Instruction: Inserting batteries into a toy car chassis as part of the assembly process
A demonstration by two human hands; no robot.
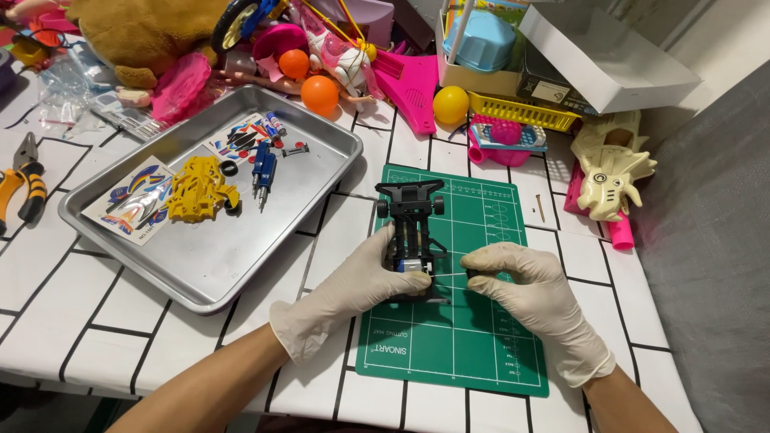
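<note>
A small black toy car chassis (411, 216) with two black front wheels lies on a green cutting mat (473, 337). My left hand (353, 293), in a pale glove, grips the chassis at its near end, thumb across a silver motor. My right hand (533, 293), also gloved, rests on the mat just right of the chassis and pinches a small black part (472, 275) between its fingertips.
A metal tray (216, 256) at the left holds a yellow car body (200, 190), sticker sheets, blue parts and a small tyre. Orange-handled pliers (24, 184) lie far left. Toys, balls, a yellow basket and a white box crowd the back. A grey surface runs along the right.
</note>
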